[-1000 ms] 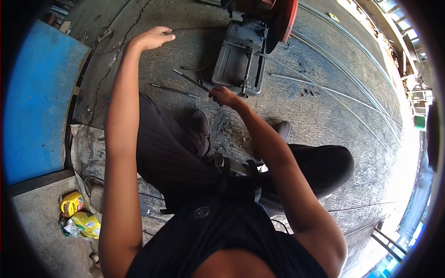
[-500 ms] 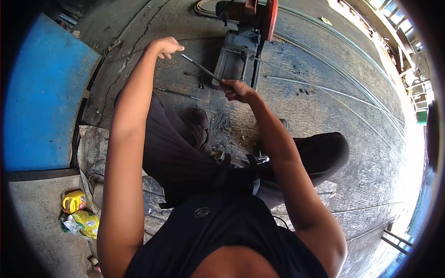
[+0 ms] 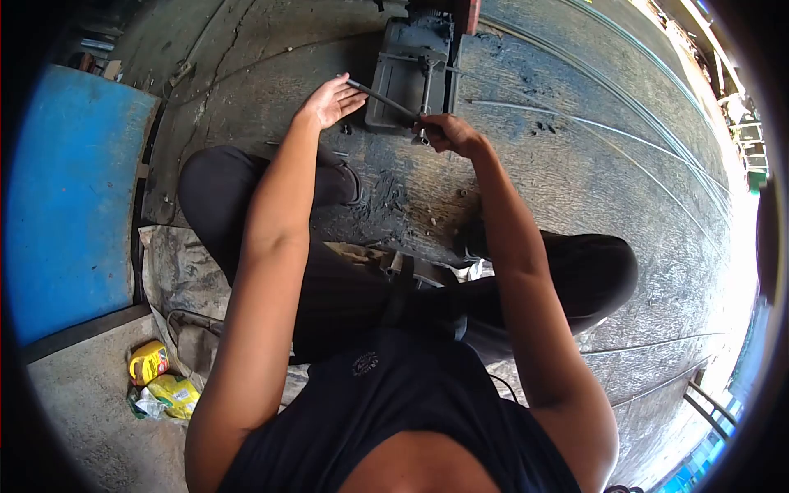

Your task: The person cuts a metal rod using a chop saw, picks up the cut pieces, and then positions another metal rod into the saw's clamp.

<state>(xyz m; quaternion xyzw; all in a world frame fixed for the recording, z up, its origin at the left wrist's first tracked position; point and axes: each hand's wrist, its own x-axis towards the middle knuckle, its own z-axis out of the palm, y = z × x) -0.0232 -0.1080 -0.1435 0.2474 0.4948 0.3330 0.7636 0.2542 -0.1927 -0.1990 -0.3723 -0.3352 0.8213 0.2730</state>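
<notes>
My right hand (image 3: 450,134) is closed round the near end of a dark metal rod (image 3: 382,99), which slants up to the left across the saw's base. Palm up and fingers stretched, my left hand (image 3: 330,103) is at the rod's far end, with the thumb and fingertips right by the tip. Beneath the rod is the grey metal base (image 3: 384,115) of a cut-off saw, with a clamp screw (image 3: 427,86) along it. Only the lower edge of its red guard (image 3: 472,16) shows at the top.
Long thin metal rods (image 3: 592,123) lie across the floor to the right. A blue panel (image 3: 74,205) is at the left, with a yellow container (image 3: 148,362) and a yellow bag (image 3: 177,396) below it. Black debris (image 3: 386,197) litters the floor before my legs.
My left hand has moved right to the rod's far end and its fingers have straightened. My right hand has shifted right and up with the rod. The saw now appears higher in view.
</notes>
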